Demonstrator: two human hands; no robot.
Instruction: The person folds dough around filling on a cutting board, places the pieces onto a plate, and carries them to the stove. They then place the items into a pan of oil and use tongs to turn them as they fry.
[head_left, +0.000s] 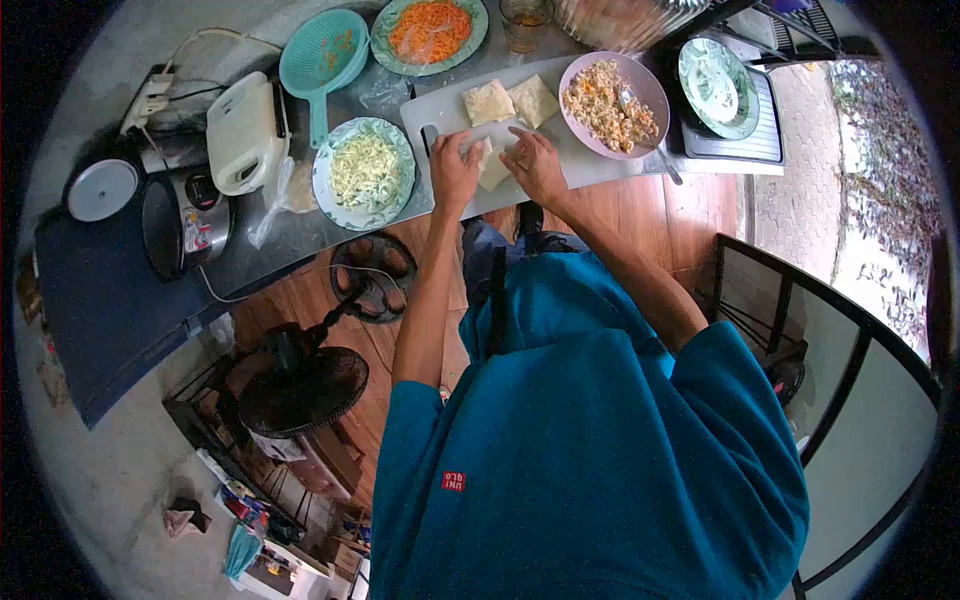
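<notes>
A pale, thin wrapper (493,172), partly folded, lies at the near edge of the white cutting board (437,110). My left hand (455,172) has its fingers bent in at the wrapper's left edge. On the opposite side, the thumb and fingers of my right hand (537,166) pinch at its right edge. My fingers cover part of the wrapper, and what it contains is hidden. Just beyond my hands sit two folded square parcels, a left parcel (488,102) and a right parcel (534,101).
At the right stands a pink bowl (655,90) of rice-like filling with a spoon. Left are a plate (322,205) of shredded cabbage, a green strainer (310,65) and a white sandwich maker (240,140). Shredded carrot (430,30) lies behind. A fan (305,385) stands below the counter.
</notes>
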